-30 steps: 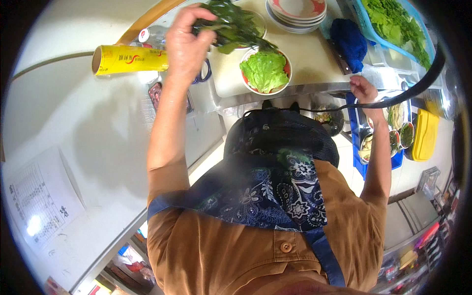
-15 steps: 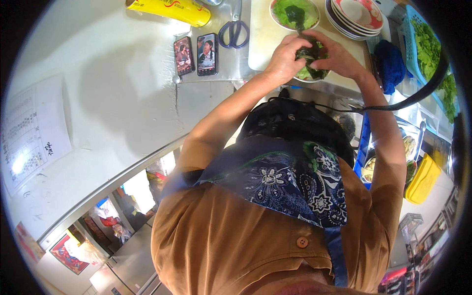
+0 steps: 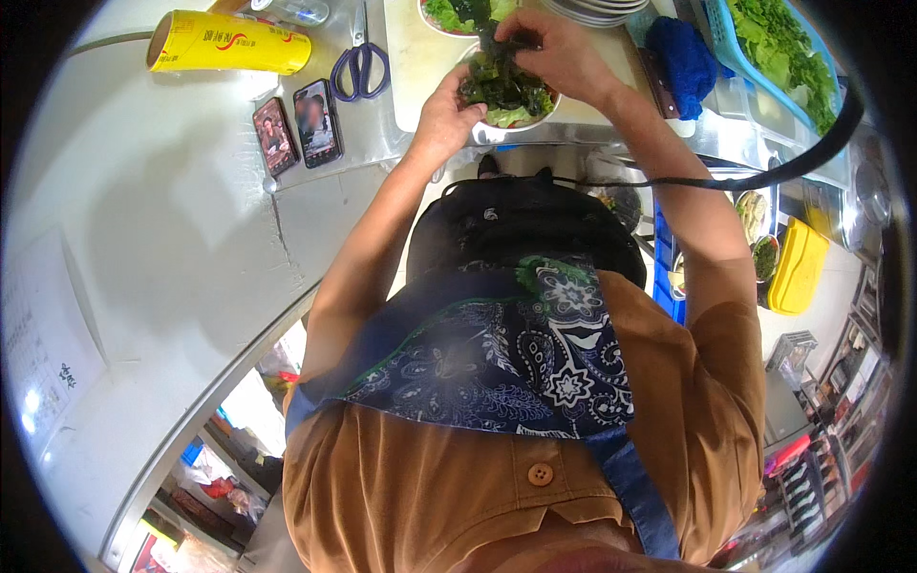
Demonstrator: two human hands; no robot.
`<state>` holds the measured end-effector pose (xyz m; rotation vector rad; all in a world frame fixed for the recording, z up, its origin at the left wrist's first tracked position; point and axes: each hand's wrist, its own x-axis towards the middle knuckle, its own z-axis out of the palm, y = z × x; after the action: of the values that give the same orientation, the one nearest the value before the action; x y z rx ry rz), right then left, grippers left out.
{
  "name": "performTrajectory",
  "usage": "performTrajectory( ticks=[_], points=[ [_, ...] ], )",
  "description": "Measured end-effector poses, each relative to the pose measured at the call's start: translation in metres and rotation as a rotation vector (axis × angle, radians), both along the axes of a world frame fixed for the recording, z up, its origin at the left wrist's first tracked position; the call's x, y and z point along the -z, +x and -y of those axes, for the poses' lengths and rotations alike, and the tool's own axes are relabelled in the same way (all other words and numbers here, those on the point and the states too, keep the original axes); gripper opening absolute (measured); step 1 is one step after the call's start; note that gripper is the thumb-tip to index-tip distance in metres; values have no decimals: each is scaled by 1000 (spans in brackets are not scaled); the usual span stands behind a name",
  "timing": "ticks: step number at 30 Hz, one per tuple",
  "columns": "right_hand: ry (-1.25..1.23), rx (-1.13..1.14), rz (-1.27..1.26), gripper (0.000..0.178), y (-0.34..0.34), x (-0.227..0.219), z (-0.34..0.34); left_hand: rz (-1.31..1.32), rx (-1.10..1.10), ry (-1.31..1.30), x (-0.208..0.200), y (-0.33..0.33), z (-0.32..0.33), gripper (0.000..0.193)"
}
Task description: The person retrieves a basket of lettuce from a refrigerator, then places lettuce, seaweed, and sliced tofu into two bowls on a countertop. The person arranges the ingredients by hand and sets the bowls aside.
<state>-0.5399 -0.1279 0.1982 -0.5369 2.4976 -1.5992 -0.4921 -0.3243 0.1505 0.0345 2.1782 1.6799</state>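
in the head view, the right hand point(image 3: 556, 59) pinches dark leafy greens point(image 3: 501, 84) over the nearer bowl point(image 3: 523, 125); the left hand point(image 3: 449, 115) curls against it, grip unclear. a second bowl point(image 3: 442, 31) and stacked plates point(image 3: 600, 13) crowd beyond; scissors point(image 3: 359, 44) lie left, a blue cloth point(image 3: 680, 69) right; a black cable point(image 3: 755, 180) crosses the right forearm point(image 3: 690, 205).

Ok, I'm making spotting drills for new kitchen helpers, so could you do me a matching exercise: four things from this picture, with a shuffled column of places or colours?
Things
1. dark green leaves
2. scissors
3. bunched cloth
4. tube-shaped roll

Places or colours
A. deep blue
B. just right of the two phones
C. yellow with red marks
D. over the bowl, between the left hand and the right hand

Right pairs: 1-D, 2-B, 3-A, 4-C
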Motion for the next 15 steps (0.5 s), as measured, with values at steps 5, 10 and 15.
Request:
performTrajectory(
  ticks=[5,10,15],
  points=[
    [200,-23,-44,38,3,30,-1,-109,24,-45,10,-4,1,52],
    [428,48,-277,43,20,48,0,-303,-78,-199,20,-1,-1,45],
    [504,-46,-183,33,10,50,7,-160,-37,-211,26,-5,-6,38]
  ],
)
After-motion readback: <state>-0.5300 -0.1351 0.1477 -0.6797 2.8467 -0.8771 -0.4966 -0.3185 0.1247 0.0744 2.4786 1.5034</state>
